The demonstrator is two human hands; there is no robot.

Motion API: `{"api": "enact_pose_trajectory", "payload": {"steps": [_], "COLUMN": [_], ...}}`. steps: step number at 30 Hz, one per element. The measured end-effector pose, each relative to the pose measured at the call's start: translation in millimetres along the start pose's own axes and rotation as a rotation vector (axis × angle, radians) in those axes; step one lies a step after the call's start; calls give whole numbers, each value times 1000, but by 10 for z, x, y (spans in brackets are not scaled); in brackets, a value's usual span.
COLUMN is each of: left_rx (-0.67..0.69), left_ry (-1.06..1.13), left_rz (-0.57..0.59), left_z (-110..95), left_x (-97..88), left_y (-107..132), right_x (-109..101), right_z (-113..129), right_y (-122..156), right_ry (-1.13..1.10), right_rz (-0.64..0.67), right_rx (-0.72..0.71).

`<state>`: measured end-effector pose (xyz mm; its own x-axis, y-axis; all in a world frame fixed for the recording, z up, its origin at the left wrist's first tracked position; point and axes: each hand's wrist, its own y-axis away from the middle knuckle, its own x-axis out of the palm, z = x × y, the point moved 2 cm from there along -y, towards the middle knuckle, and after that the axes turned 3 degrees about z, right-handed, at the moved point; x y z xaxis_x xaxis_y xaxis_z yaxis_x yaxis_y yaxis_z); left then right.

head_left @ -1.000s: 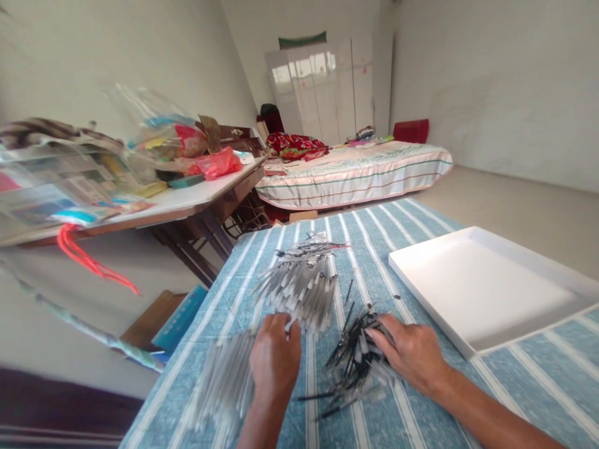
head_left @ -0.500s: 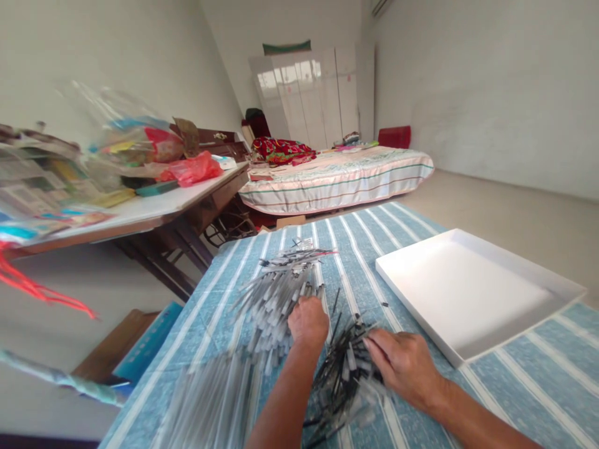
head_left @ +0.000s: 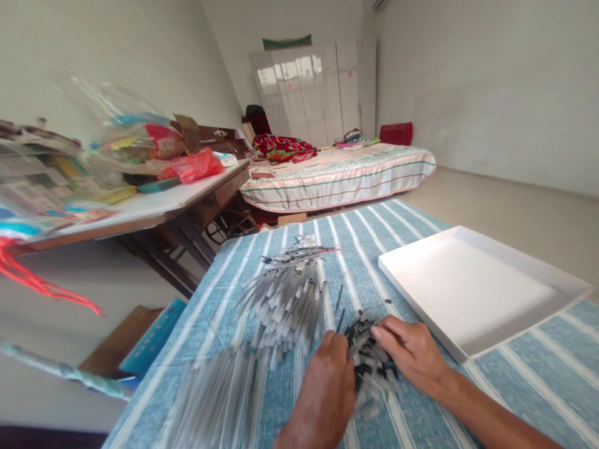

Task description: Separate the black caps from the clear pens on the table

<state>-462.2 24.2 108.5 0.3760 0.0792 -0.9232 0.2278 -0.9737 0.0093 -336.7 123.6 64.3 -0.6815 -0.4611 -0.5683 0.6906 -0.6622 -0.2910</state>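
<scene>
On the blue-and-white striped cloth, my left hand is closed at the left edge of a heap of small black and clear plastic pieces. Its fingers are curled away from view, so what they hold is hidden. From the right, my right hand reaches the same heap with thumb and index finger pinched; anything between them is too small to make out. Left of the heap lies a pile of thin translucent grey tubes. Nearer to me is a neater row of similar long tubes. Thin dark sticks lie beyond.
A shallow white box sits on the cloth at the right. Along the left wall, a side table carries plastic bags and packets. A bed stands past the far edge.
My left hand has drawn back from the tube pile, toward me and right, to the heap of small pieces. My right hand stays at the heap, shifted slightly right.
</scene>
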Motion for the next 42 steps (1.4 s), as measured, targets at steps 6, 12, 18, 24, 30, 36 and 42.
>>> {"api": "enact_pose_trajectory", "payload": {"steps": [6, 12, 18, 24, 30, 36, 42], "left_rx": [141, 209, 101, 47, 30, 64, 33], "left_ry": [228, 218, 270, 308, 293, 271, 264], "left_rz": [-110, -163, -146, -170, -175, -120, -92], "left_z": [61, 127, 99, 79, 97, 96, 88], "left_x": [238, 289, 272, 211, 223, 210, 189], "left_y": [261, 306, 311, 314, 310, 312, 308], "right_x": [31, 68, 89, 48, 70, 65, 81], "right_z": [55, 52, 14, 46, 35, 31, 19], "right_y": [-6, 19, 63, 48, 74, 68, 79], "right_ry": [-222, -204, -461, -421, -603, -531, -643], "right_rz": [132, 229, 308, 294, 418, 359, 427], "right_rx": [36, -6, 167, 115, 201, 201, 236]}}
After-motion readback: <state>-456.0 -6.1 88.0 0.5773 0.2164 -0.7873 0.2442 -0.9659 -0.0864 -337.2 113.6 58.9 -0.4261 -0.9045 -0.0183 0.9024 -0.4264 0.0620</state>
